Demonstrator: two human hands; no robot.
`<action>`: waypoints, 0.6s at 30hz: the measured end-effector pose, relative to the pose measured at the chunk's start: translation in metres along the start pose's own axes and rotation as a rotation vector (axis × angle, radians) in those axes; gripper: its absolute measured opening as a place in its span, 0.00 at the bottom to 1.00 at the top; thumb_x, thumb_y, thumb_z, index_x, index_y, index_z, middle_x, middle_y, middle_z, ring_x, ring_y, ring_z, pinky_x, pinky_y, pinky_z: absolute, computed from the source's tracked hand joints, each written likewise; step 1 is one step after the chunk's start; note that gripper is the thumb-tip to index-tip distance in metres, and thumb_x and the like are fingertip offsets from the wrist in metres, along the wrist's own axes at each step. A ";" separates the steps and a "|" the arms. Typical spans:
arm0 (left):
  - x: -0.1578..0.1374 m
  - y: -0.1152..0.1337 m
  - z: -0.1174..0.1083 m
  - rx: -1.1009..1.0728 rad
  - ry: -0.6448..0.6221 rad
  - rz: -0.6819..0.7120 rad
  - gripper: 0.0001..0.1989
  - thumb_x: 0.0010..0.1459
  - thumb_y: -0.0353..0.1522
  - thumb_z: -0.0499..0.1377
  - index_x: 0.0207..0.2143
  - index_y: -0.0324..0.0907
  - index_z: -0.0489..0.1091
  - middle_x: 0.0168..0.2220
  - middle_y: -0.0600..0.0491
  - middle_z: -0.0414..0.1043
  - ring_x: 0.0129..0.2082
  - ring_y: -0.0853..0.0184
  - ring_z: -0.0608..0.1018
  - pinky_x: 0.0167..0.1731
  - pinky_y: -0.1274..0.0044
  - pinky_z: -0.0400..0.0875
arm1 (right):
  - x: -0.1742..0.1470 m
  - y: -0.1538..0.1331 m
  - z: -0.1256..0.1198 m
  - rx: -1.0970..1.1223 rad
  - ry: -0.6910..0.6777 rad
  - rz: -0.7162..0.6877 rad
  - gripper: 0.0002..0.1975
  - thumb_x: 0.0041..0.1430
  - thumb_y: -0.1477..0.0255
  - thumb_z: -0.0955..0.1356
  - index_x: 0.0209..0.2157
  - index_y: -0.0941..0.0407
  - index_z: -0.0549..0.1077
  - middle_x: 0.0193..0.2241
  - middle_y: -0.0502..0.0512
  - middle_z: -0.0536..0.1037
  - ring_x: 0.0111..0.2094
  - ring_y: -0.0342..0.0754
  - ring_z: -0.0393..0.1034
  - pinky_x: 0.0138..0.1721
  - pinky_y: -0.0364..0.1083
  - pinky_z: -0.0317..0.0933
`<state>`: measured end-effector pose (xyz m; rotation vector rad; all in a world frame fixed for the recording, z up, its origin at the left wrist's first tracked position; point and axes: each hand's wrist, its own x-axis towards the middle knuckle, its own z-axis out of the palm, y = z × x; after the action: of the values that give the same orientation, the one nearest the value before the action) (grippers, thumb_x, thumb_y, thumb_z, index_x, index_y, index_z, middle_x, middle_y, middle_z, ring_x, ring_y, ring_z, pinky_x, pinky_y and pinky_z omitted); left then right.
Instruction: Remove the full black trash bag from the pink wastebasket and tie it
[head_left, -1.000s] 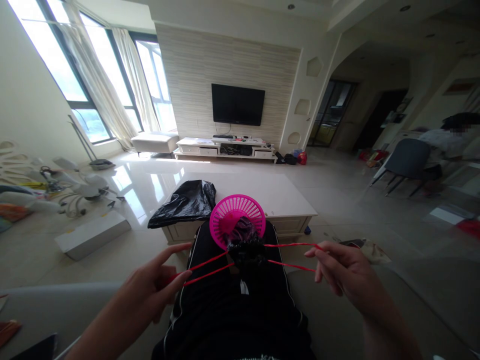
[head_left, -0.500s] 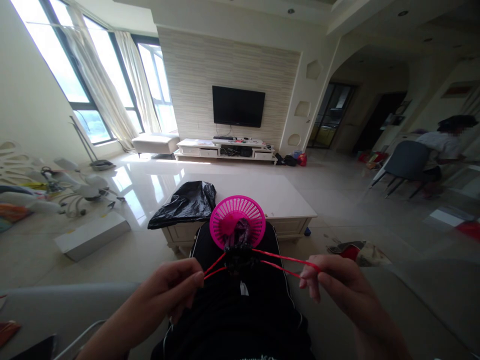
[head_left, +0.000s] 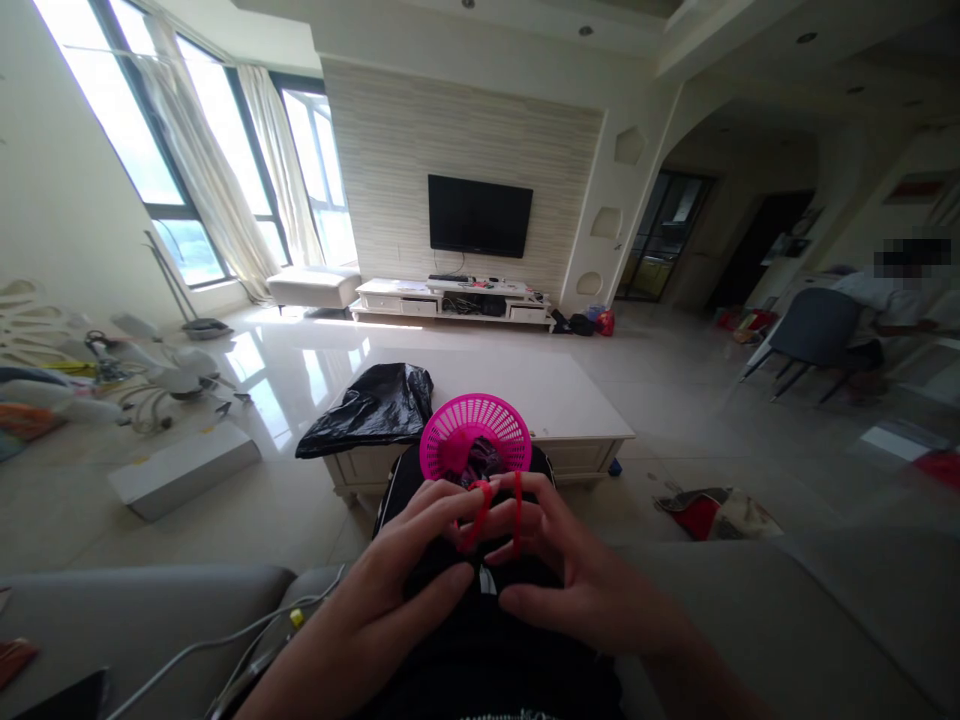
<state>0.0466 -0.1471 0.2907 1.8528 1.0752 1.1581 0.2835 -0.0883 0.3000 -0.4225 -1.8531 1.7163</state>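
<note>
My left hand [head_left: 420, 550] and my right hand [head_left: 559, 550] are close together above my lap, fingertips nearly meeting. A red cord [head_left: 517, 515] runs across the fingers of my right hand. More of the cord is wound round the fingertips of my left hand. Both thumbs stand away from the fingers, below them. Just beyond my hands sits a pink slotted plastic basket [head_left: 476, 405], tilted towards me. Inside it lies a dark crumpled bundle [head_left: 484, 457] with something pink beside it. My hands hide the basket's lower part.
Behind the basket stands a white low table [head_left: 510, 385] with a black plastic bag [head_left: 375, 405] at its left. A white cable [head_left: 202, 640] crosses the grey sofa [head_left: 150, 600]. A person [head_left: 892, 295] sits far right by a dark chair [head_left: 814, 325].
My hands, which were apart and stretching the red cord outward to both sides, have come together in the middle. The cord now lies in loops over the fingers. The basket stays in place.
</note>
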 end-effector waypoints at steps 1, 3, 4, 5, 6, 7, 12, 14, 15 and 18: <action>0.002 -0.002 -0.001 -0.024 0.016 0.001 0.24 0.68 0.38 0.56 0.65 0.65 0.65 0.61 0.52 0.68 0.60 0.62 0.73 0.64 0.69 0.71 | 0.003 0.000 -0.001 0.038 -0.008 0.012 0.34 0.65 0.73 0.75 0.66 0.44 0.58 0.54 0.54 0.75 0.54 0.48 0.75 0.58 0.52 0.68; 0.003 -0.005 -0.003 -0.053 0.036 0.032 0.24 0.69 0.37 0.56 0.64 0.66 0.65 0.59 0.52 0.67 0.60 0.63 0.72 0.65 0.70 0.69 | 0.008 -0.001 -0.003 0.068 -0.025 0.039 0.35 0.64 0.72 0.75 0.65 0.44 0.57 0.54 0.53 0.75 0.51 0.47 0.77 0.52 0.48 0.70; 0.003 -0.005 -0.004 -0.053 0.035 0.057 0.23 0.69 0.36 0.55 0.64 0.66 0.66 0.59 0.53 0.66 0.60 0.64 0.71 0.65 0.71 0.68 | 0.010 -0.001 -0.003 0.051 -0.025 0.046 0.36 0.63 0.72 0.76 0.65 0.43 0.57 0.56 0.54 0.74 0.51 0.48 0.77 0.50 0.47 0.71; 0.004 -0.005 -0.004 -0.043 0.024 0.088 0.24 0.69 0.35 0.56 0.64 0.66 0.66 0.59 0.53 0.66 0.61 0.63 0.70 0.64 0.71 0.67 | 0.013 0.000 -0.004 0.018 -0.017 0.052 0.37 0.62 0.73 0.77 0.65 0.43 0.56 0.58 0.55 0.72 0.53 0.48 0.75 0.49 0.46 0.71; 0.004 -0.005 -0.004 -0.019 0.003 0.115 0.24 0.68 0.35 0.56 0.64 0.66 0.66 0.59 0.52 0.66 0.61 0.63 0.70 0.64 0.71 0.67 | 0.015 0.000 -0.003 -0.021 -0.003 0.052 0.39 0.61 0.73 0.77 0.65 0.42 0.56 0.61 0.55 0.70 0.55 0.49 0.74 0.51 0.47 0.70; 0.005 -0.004 -0.003 0.015 -0.016 0.134 0.24 0.68 0.35 0.57 0.64 0.66 0.66 0.59 0.52 0.66 0.61 0.63 0.69 0.63 0.71 0.67 | 0.018 0.001 -0.002 -0.056 0.006 0.052 0.41 0.59 0.73 0.78 0.66 0.42 0.56 0.62 0.56 0.69 0.56 0.49 0.73 0.54 0.48 0.70; 0.013 -0.005 -0.002 0.073 0.131 0.153 0.22 0.68 0.34 0.57 0.61 0.64 0.70 0.51 0.52 0.68 0.53 0.65 0.71 0.55 0.74 0.69 | 0.027 -0.003 -0.003 -0.076 -0.002 0.042 0.30 0.63 0.71 0.76 0.61 0.47 0.62 0.47 0.51 0.76 0.51 0.47 0.73 0.57 0.50 0.67; 0.020 -0.019 -0.006 0.032 0.216 0.114 0.16 0.69 0.37 0.56 0.55 0.59 0.75 0.49 0.52 0.69 0.51 0.65 0.73 0.54 0.73 0.68 | 0.031 -0.015 -0.013 -0.123 0.055 0.045 0.22 0.67 0.69 0.73 0.58 0.49 0.66 0.38 0.48 0.75 0.43 0.44 0.74 0.49 0.45 0.69; 0.025 -0.030 -0.009 0.022 0.255 0.071 0.14 0.68 0.39 0.56 0.53 0.56 0.77 0.48 0.51 0.71 0.50 0.64 0.73 0.55 0.72 0.67 | 0.033 -0.023 -0.022 -0.180 0.093 0.038 0.19 0.68 0.69 0.73 0.57 0.50 0.68 0.36 0.48 0.75 0.40 0.43 0.74 0.46 0.44 0.69; 0.043 -0.087 -0.014 -0.021 0.402 -0.180 0.18 0.65 0.43 0.59 0.51 0.46 0.76 0.48 0.48 0.73 0.51 0.59 0.75 0.56 0.67 0.68 | 0.050 -0.053 -0.058 -0.424 0.228 -0.076 0.12 0.68 0.69 0.71 0.51 0.53 0.72 0.33 0.49 0.76 0.34 0.42 0.73 0.38 0.42 0.68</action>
<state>0.0199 -0.0705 0.2355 1.5041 1.4117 1.4615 0.2869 -0.0193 0.3623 -0.6744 -2.0271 1.1650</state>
